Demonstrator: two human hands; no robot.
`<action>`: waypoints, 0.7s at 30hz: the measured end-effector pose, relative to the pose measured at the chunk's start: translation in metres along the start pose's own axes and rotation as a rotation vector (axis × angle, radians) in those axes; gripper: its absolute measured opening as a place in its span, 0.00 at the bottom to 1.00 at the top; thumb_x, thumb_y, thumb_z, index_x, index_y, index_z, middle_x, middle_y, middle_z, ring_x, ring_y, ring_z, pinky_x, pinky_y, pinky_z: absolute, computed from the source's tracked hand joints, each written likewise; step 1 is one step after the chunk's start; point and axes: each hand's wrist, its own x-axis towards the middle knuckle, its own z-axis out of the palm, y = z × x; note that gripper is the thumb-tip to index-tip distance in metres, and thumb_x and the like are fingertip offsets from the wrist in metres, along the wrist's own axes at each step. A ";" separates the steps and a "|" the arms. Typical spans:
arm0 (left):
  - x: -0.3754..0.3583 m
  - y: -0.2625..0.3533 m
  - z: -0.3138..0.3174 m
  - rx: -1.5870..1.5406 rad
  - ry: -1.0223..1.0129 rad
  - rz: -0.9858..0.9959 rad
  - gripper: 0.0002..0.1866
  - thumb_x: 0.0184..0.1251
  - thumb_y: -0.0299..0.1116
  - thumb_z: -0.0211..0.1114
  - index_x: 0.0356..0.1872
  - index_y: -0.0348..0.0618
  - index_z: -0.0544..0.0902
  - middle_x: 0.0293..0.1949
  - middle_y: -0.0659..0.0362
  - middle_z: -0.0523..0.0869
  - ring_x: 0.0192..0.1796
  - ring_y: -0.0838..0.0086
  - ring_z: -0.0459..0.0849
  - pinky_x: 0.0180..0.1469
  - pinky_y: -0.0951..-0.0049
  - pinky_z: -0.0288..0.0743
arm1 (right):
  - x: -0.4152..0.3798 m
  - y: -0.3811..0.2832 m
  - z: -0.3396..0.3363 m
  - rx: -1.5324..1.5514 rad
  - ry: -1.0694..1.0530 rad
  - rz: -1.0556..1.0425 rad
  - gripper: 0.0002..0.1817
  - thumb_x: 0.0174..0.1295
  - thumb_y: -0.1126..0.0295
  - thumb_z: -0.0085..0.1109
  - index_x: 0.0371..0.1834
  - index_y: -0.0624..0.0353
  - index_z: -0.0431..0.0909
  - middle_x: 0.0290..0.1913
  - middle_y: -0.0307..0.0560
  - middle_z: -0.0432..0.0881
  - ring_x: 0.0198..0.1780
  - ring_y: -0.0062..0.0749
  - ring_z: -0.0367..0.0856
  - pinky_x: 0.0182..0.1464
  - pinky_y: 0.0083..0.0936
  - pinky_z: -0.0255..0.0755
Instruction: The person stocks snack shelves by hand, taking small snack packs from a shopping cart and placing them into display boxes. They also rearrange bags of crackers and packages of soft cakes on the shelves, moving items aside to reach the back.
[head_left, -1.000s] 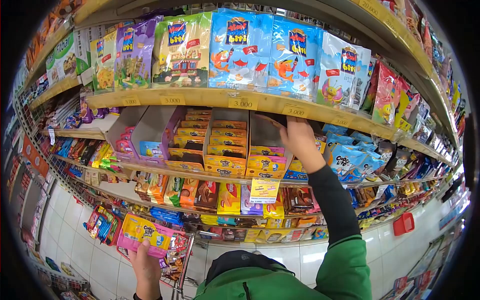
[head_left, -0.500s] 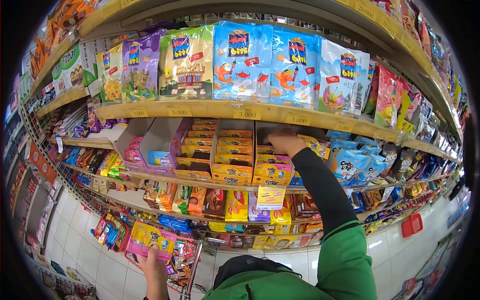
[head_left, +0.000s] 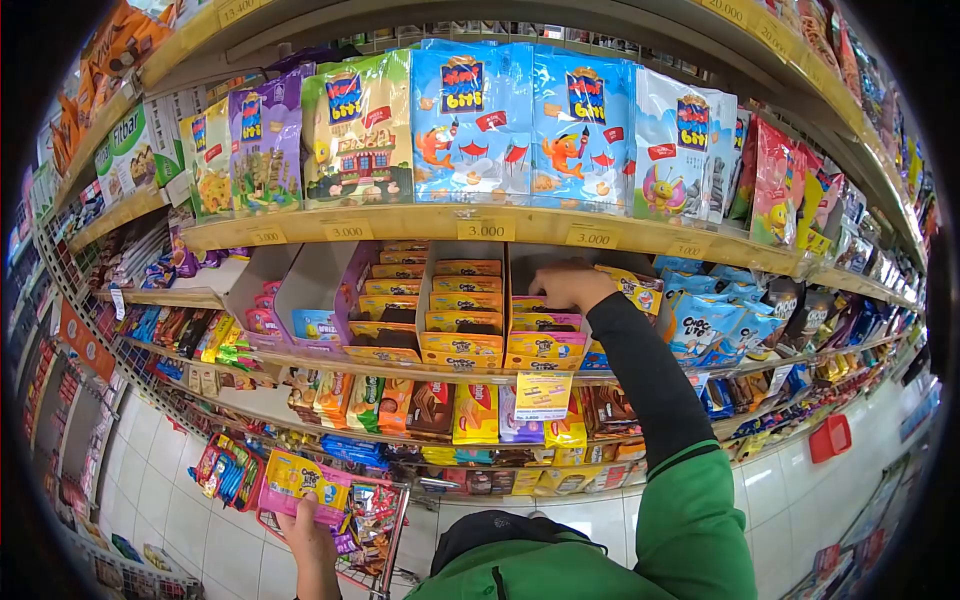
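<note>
My left hand (head_left: 308, 535) grips a pink and yellow snack packet (head_left: 292, 482), thumb on its front, low at the left above a wire shopping cart (head_left: 398, 530). Up on the shelf, my right hand (head_left: 572, 287) reaches into a display box holding a row of yellow and pink snack packets (head_left: 545, 343). Its fingers curl downward behind the front packets; their tips are partly hidden, so what they pinch does not show. Just right of that hand a yellow packet (head_left: 632, 288) leans in the box. Another box of yellow packets (head_left: 461, 325) stands to its left.
Large snack bags (head_left: 472, 125) line the shelf above, over a yellow price rail (head_left: 420, 225). Blue pouches (head_left: 702, 325) sit right of my forearm. A yellow promotion tag (head_left: 543, 396) hangs below the boxes. A red basket (head_left: 830, 438) stands on the tiled floor.
My right hand has drawn back slightly and lowered toward the packets, showing more of its fingers. My left hand still holds its packet, and the view has shifted slightly.
</note>
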 end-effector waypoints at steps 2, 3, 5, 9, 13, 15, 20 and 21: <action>0.003 -0.004 -0.005 -0.013 -0.007 0.008 0.25 0.49 0.20 0.55 0.52 0.37 0.62 0.46 0.54 0.71 0.46 0.69 0.73 0.48 0.69 0.68 | -0.004 -0.006 -0.007 0.013 -0.032 0.016 0.16 0.42 0.70 0.51 0.38 0.46 0.78 0.33 0.49 0.79 0.37 0.43 0.77 0.39 0.35 0.70; 0.002 -0.004 -0.005 -0.017 -0.005 0.000 0.24 0.49 0.20 0.55 0.52 0.37 0.62 0.46 0.54 0.71 0.45 0.69 0.73 0.48 0.69 0.68 | -0.005 -0.006 -0.005 0.003 -0.020 0.014 0.17 0.42 0.70 0.51 0.38 0.46 0.78 0.33 0.49 0.79 0.37 0.43 0.77 0.39 0.35 0.70; 0.002 0.000 -0.002 -0.031 -0.005 -0.006 0.24 0.50 0.20 0.54 0.52 0.37 0.62 0.46 0.54 0.71 0.45 0.69 0.73 0.48 0.70 0.68 | -0.005 -0.007 -0.003 -0.024 0.015 0.010 0.17 0.43 0.70 0.51 0.40 0.46 0.77 0.33 0.50 0.79 0.38 0.44 0.77 0.40 0.35 0.70; 0.003 0.000 -0.004 0.000 -0.003 0.047 0.25 0.51 0.21 0.53 0.53 0.37 0.61 0.46 0.54 0.71 0.46 0.70 0.72 0.48 0.69 0.67 | -0.008 -0.002 0.003 0.030 0.172 -0.047 0.18 0.45 0.70 0.51 0.42 0.47 0.76 0.33 0.51 0.79 0.38 0.45 0.76 0.41 0.36 0.70; 0.016 -0.012 -0.023 0.045 -0.047 0.096 0.24 0.54 0.26 0.55 0.54 0.38 0.62 0.48 0.55 0.71 0.48 0.69 0.71 0.48 0.69 0.68 | -0.038 -0.024 -0.019 0.153 0.228 -0.019 0.14 0.48 0.70 0.50 0.40 0.50 0.77 0.31 0.51 0.79 0.36 0.46 0.76 0.39 0.38 0.69; 0.010 -0.002 -0.018 0.115 0.023 0.010 0.26 0.52 0.28 0.59 0.55 0.40 0.64 0.50 0.52 0.70 0.50 0.65 0.71 0.48 0.65 0.71 | -0.055 -0.035 -0.025 0.127 0.236 -0.118 0.10 0.44 0.70 0.52 0.30 0.57 0.77 0.27 0.55 0.78 0.34 0.48 0.77 0.39 0.38 0.69; 0.015 -0.004 -0.023 0.123 0.027 0.161 0.20 0.51 0.21 0.56 0.48 0.34 0.68 0.44 0.55 0.74 0.44 0.69 0.74 0.45 0.72 0.71 | -0.056 -0.017 -0.010 -0.148 0.237 -0.216 0.08 0.44 0.67 0.53 0.26 0.58 0.78 0.26 0.51 0.79 0.33 0.45 0.77 0.38 0.37 0.70; 0.015 -0.004 -0.025 0.175 0.040 0.195 0.21 0.51 0.24 0.57 0.49 0.35 0.68 0.45 0.53 0.75 0.45 0.68 0.74 0.45 0.71 0.71 | -0.054 -0.013 -0.010 -0.077 0.272 -0.211 0.08 0.44 0.67 0.54 0.26 0.58 0.78 0.26 0.50 0.79 0.33 0.44 0.77 0.38 0.37 0.70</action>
